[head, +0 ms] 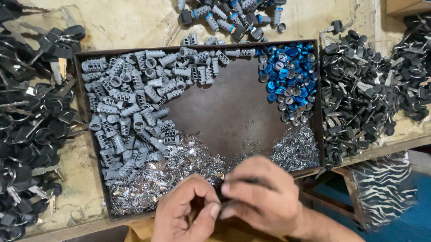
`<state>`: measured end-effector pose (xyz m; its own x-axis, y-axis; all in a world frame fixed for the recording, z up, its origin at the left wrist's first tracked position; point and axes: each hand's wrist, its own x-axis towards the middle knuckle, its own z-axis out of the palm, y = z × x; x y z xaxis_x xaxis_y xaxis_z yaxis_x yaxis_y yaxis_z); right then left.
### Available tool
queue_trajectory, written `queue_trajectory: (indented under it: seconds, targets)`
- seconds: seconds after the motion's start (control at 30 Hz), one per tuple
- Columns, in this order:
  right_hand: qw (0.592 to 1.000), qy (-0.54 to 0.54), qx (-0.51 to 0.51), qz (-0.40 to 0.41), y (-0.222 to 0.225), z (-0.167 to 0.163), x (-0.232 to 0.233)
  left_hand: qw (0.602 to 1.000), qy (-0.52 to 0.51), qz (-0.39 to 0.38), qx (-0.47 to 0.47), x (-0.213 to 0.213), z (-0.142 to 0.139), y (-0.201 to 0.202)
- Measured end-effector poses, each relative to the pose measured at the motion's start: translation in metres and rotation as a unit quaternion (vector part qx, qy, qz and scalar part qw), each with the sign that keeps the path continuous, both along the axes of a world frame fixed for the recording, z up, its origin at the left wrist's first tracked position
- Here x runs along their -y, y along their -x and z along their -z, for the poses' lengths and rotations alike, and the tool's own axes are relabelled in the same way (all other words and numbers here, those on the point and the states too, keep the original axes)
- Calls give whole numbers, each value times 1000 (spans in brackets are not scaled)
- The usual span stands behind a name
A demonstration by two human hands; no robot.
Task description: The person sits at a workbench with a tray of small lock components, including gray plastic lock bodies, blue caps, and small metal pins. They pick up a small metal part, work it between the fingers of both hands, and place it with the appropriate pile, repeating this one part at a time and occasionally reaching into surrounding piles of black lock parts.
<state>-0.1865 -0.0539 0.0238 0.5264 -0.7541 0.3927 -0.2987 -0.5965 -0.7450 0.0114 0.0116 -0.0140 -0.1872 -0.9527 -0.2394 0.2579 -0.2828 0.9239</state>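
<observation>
At the far left: a deep heap of black-headed keys on rings (8,115) covers the tabletop (132,20) right up to the tray's left wall; heaped where a hand can reach it, it leaves no bare room on that side
Tray: a shallow dark brown tray (225,110) sits square to the near edge of the tabletop, its front wall just beyond the hands; its walls keep the small parts sorted and from rolling off
Tray, left part: grey ribbed lock cylinders (124,117) are banked against the left and back walls; fine silver metal bits (168,175) lie along the front, nearest the hands
Left hand: the left hand (184,214) hangs over the near edge, thumb and forefinger pinched narrow against the small dark piece (221,190)
Small dark piece: it is held between both hands, just in front of the tray's front wall; what it is cannot be told
Right hand: the right hand (261,198) closes over the piece from above, fingertips tight
Tray, middle: bare floor, the one open patch
Tray, right: blue caps (288,75) in the back corner; thin silver pins (293,148) in front
Beyond the tray: assembled cylinders with blue ends (233,6)
Right: more black key bunches (375,84) reach the tabletop's near edge
</observation>
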Motion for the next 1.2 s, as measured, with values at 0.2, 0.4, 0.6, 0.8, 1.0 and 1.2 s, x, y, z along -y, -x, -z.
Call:
queue_trajectory:
  seconds: [0.2, 0.4, 0.6, 0.8, 1.0, 1.2]
  targets:
    - [932, 94, -276, 214, 27, 9, 48, 996, 42, -57, 48, 0, 1, 3]
    - [931, 100, -306, 172, 22, 10, 61, 996, 18, -56, 67, 3, 0, 5]
    - [958, -262, -12, 120, 19, -17, 18, 999, -28, -38, -1, 7, -11, 10]
    - [880, -426, 205, 43, 17, 9, -24, 989, -86, -28, -119, 10, -6, 21]
    - [865, -432, 254, 31, 16, 19, -26, 993, -66, -14, -100, 8, -9, 14]
    - [841, -468, 272, 23, 20, 21, -24, 989, -95, 7, -115, 14, -14, 10]
